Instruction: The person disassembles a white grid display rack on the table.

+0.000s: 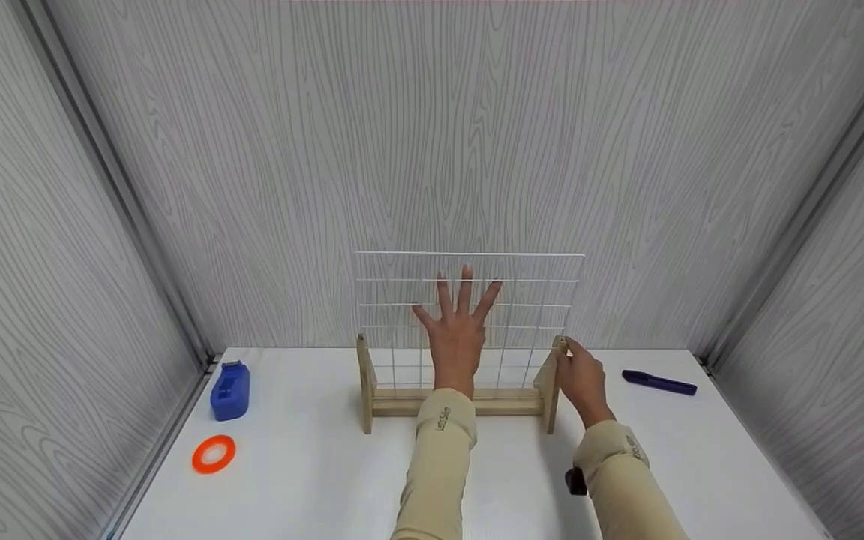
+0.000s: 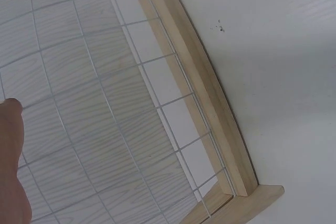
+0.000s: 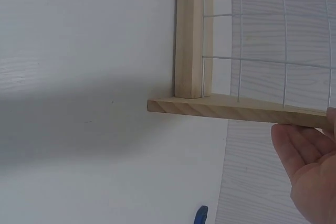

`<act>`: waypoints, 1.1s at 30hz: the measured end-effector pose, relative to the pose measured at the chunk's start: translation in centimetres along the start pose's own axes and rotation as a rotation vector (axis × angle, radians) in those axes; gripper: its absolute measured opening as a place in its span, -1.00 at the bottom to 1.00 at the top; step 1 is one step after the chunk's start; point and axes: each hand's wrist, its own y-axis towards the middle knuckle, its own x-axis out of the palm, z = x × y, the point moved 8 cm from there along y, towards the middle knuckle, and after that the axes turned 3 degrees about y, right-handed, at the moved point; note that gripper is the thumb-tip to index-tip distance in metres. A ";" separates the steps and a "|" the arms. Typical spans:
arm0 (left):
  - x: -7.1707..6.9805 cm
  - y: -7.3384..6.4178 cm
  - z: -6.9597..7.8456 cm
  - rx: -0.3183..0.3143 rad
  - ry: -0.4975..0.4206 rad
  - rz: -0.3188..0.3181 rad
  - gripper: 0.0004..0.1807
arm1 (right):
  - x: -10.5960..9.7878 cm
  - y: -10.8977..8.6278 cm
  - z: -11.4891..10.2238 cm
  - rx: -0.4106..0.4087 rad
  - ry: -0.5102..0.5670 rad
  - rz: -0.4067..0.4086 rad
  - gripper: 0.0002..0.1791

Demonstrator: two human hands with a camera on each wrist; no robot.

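Note:
A white wire grid (image 1: 469, 253) stands upright in a wooden stand (image 1: 511, 406), its lower edge along the wooden bar. My left hand (image 1: 456, 346) is spread in front of the grid with fingers straight; in the left wrist view only part of that hand (image 2: 10, 166) shows at the left edge. At the stand's right end my right hand (image 1: 583, 379) grips the top of the wooden side piece (image 3: 226, 110). Its fingers (image 3: 296, 142) lie against the outer face, and one digit reaches the piece's edge. The left side piece (image 1: 366, 386) has no hand on it.
To the left on the white table (image 1: 289, 480) are a blue tape dispenser (image 1: 230, 396) and a flat orange ring (image 1: 199, 459), perhaps a tape roll. A dark purple box cutter (image 1: 659, 382) lies at the right. Wood-grain panels (image 1: 462, 135) enclose the back and sides.

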 end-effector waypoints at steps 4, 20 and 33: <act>-0.1 0.0 0.0 -0.002 -0.015 0.017 0.10 | 0.0 -0.1 0.1 -0.003 -0.001 -0.001 -0.46; -0.2 0.1 0.0 0.006 -0.035 -0.006 0.05 | -0.1 -0.3 0.0 -0.047 -0.071 0.010 -0.51; -0.4 0.5 0.2 -0.006 -0.067 -0.026 0.17 | -0.4 -0.1 -0.1 -0.087 -0.116 0.029 -0.57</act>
